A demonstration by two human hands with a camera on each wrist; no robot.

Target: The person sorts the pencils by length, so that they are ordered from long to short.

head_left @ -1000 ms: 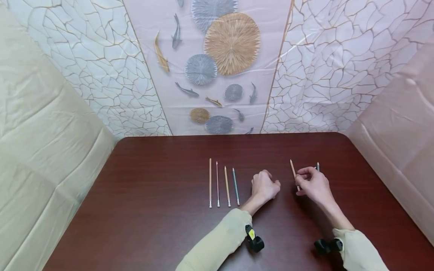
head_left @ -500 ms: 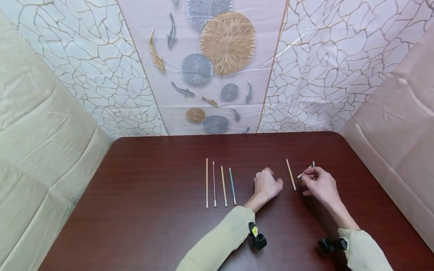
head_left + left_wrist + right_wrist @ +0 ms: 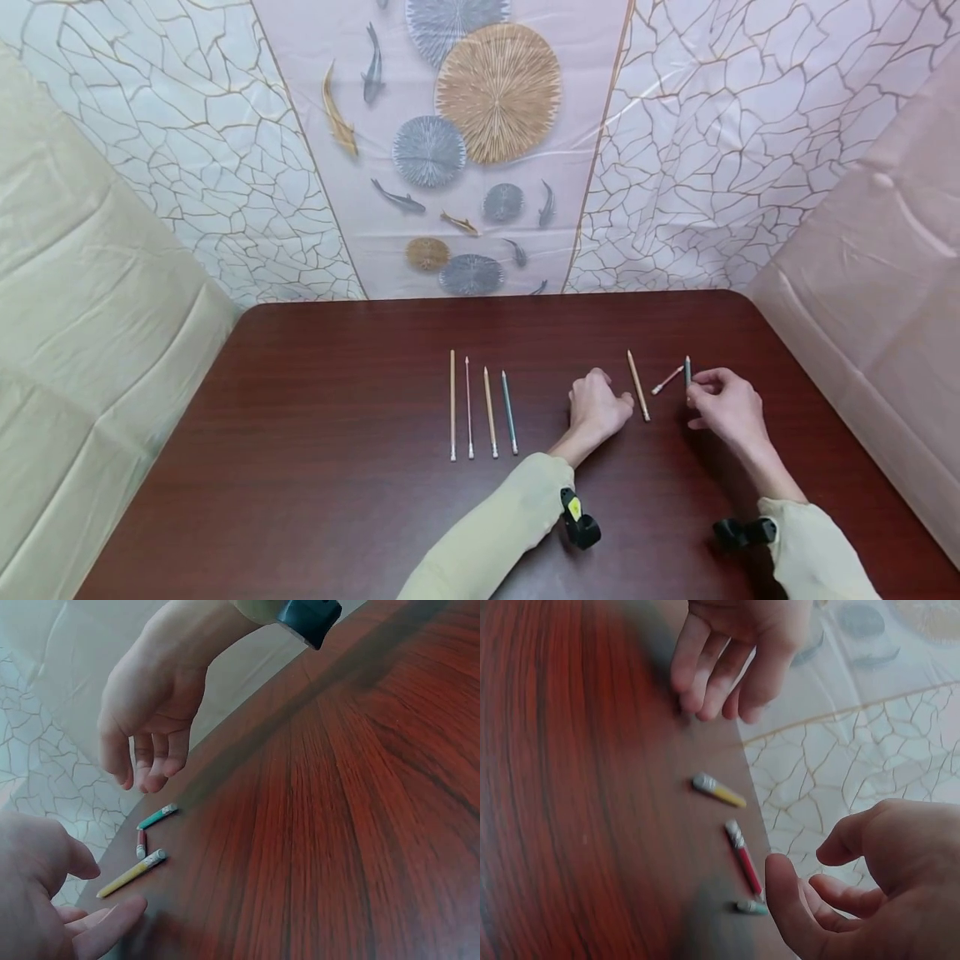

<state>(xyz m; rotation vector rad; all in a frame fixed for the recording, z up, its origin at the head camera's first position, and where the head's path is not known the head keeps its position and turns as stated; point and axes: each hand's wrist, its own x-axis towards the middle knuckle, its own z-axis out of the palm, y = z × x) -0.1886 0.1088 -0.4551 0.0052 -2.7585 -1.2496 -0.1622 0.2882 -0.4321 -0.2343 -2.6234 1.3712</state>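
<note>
The left hand (image 3: 598, 406) and right hand (image 3: 729, 410) are loosely bent, thumbs and fingers parted. On the counter (image 3: 300, 500), a yellow pencil (image 3: 638, 386) lies just beside the left hand; past it slants a red pencil (image 3: 667, 381), then a teal pencil (image 3: 687, 371) near the right hand.

No text can be read — the yellow label (image 3: 574, 507) on the black device (image 3: 579, 528) beside the left sleeve (image 3: 487, 533) is too small

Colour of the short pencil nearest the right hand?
Teal-green; the pencil shows best in the left wrist view.
</note>
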